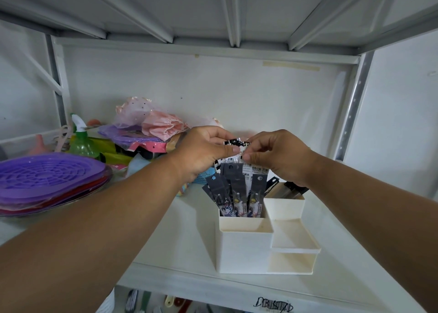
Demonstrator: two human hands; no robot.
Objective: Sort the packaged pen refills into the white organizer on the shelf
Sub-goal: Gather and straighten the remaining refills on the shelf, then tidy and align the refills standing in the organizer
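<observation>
A white organizer with stepped compartments stands on the white shelf. Several dark packaged pen refills stand upright in its tall left compartment, fanned out. Above them my left hand and my right hand both pinch the tops of a bunch of black-and-white refill packs between thumb and fingers. The lower ends of those packs reach down behind the dark ones toward the compartment. The rear right compartment holds dark objects, partly hidden by my right hand.
Purple round lids are stacked at the left, with a green spray bottle, pink and purple bags and a small blue basket behind. The shelf's front edge lies below the organizer. A perforated metal upright stands on the right.
</observation>
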